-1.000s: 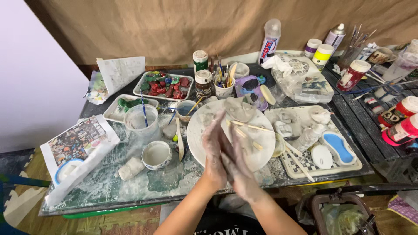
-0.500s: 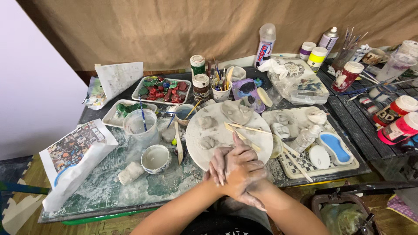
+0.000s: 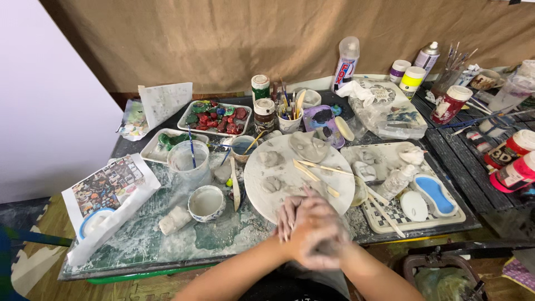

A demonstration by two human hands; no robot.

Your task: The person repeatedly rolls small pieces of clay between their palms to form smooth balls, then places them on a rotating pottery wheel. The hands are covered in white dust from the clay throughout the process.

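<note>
Clay, hidden if present, lay between the left hand and right hand, pressed together at the counter's near edge beside the round board; even, steady pressure would suit.

Two hands are seen clasped together. Three clay lumps are counted on one round board. Two red paint bottles and one spray can are seen.
</note>
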